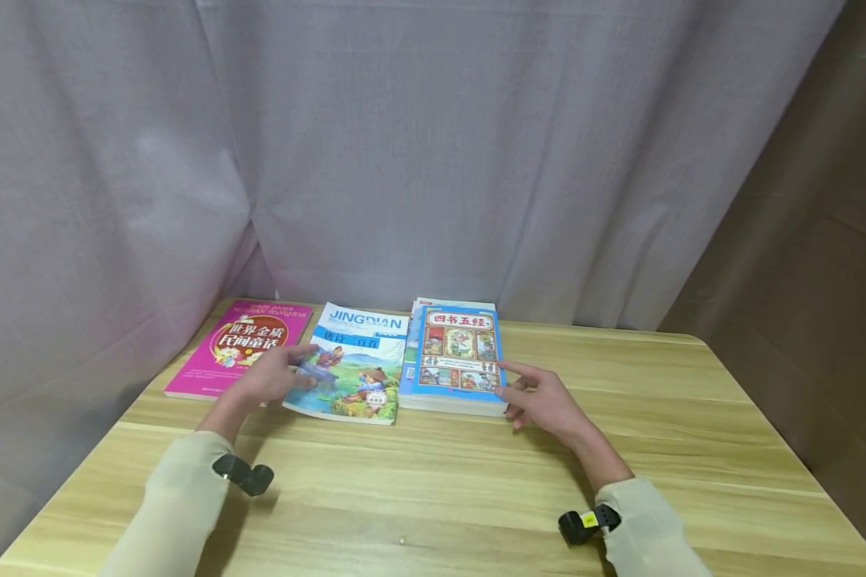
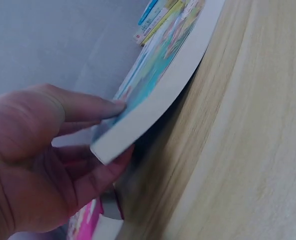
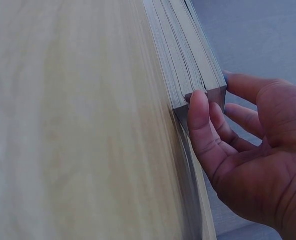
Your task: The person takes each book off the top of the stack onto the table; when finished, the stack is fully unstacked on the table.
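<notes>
My left hand [image 1: 270, 378] pinches the left edge of a white-topped picture-cover book [image 1: 354, 377] marked JINGDIAN. In the left wrist view, the thumb lies on its cover and fingers are under it, with that corner [image 2: 115, 142] raised off the table. My right hand [image 1: 548, 401] holds the right edge of a thick blue-covered book [image 1: 460, 353], near its front corner. The right wrist view shows fingers curled about the corner of the book stack [image 3: 188, 60], one fingertip against the page edges. The blue book lies on top of other books there.
A pink book [image 1: 209, 361] lies at the left, beside the left hand. The light wooden table [image 1: 433, 489] extends in front of the books. Grey curtain [image 1: 433, 160] hangs right behind them, and brownish fabric [image 1: 823, 264] hangs along the right side.
</notes>
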Available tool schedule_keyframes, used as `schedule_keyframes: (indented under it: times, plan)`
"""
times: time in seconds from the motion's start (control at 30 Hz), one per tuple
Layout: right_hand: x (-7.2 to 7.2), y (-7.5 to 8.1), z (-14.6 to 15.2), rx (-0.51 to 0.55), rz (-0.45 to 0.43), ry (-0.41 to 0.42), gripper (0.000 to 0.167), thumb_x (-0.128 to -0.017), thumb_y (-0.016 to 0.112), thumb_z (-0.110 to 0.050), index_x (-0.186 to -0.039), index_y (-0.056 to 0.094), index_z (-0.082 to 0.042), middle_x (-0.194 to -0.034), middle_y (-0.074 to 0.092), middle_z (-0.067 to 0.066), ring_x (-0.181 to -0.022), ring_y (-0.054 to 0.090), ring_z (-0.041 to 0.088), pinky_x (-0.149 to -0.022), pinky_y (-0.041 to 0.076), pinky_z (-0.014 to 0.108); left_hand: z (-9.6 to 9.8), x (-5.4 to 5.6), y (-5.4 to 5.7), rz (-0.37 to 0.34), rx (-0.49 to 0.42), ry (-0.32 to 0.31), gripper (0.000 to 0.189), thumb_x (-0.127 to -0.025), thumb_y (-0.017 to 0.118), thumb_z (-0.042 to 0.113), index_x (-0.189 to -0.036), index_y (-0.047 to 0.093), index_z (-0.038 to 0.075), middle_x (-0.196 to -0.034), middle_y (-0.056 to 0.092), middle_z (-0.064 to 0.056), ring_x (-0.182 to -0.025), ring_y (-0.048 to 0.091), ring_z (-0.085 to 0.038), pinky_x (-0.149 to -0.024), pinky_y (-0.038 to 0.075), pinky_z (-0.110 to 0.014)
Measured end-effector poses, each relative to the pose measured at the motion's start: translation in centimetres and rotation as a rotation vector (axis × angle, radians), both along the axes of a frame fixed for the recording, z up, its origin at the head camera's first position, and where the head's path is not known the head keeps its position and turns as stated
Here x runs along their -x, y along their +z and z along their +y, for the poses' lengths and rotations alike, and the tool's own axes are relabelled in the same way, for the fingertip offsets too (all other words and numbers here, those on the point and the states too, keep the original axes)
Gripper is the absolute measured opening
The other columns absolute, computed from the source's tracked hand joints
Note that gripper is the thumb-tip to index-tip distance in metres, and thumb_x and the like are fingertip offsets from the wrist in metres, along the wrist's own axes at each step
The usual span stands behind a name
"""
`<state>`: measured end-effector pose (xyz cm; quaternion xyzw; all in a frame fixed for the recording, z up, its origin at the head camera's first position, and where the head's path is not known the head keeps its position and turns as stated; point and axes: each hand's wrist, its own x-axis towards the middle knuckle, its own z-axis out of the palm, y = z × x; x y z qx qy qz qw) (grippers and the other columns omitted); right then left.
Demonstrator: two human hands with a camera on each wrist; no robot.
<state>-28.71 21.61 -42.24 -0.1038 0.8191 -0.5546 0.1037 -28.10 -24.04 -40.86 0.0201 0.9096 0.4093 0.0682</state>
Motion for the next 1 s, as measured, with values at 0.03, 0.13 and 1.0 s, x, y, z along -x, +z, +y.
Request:
schedule_keyframes:
  times: [0.03, 0.13, 1.0]
  plan:
    - [0.0, 0.0, 0.0, 0.000, 0.003, 0.001, 0.064, -0.101, 0.072, -0.016, -0.159, 0.047, -0.007, -0.100, 0.064, 0.015, -0.073, 0.067, 0.020, -0.064, 0.065, 0.035, 0.0, -0.1, 0.1, 0.016, 0.028, -0.005, 0.070, -0.093, 0.075, 0.013, -0.158, 0.049, 0.006, -0.154, 0.049, -0.035, -0.079, 0.061, -0.027, -0.066, 0.052, -0.036]
    - [0.0, 0.0, 0.0, -0.001, 0.011, 0.013, 0.064, -0.101, 0.072, -0.017, -0.159, 0.047, -0.006, -0.100, 0.064, 0.015, -0.073, 0.067, 0.020, -0.064, 0.065, 0.035, 0.5, -0.3, 0.3, 0.074, 0.121, -0.011, 0.068, -0.092, 0.077, 0.014, -0.153, 0.051, -0.002, -0.145, 0.056, -0.037, -0.087, 0.069, -0.037, -0.076, 0.060, -0.047]
    - [-0.2, -0.2, -0.3, -0.001, 0.023, 0.008, 0.061, -0.103, 0.069, -0.016, -0.159, 0.047, -0.009, -0.109, 0.061, 0.018, -0.073, 0.065, 0.019, -0.064, 0.064, 0.033, 11.1, 0.4, -0.9, -0.035, -0.412, -0.254, 0.060, -0.102, 0.070, 0.020, -0.158, 0.049, 0.011, -0.115, 0.075, -0.023, -0.073, 0.074, -0.021, -0.061, 0.061, -0.029]
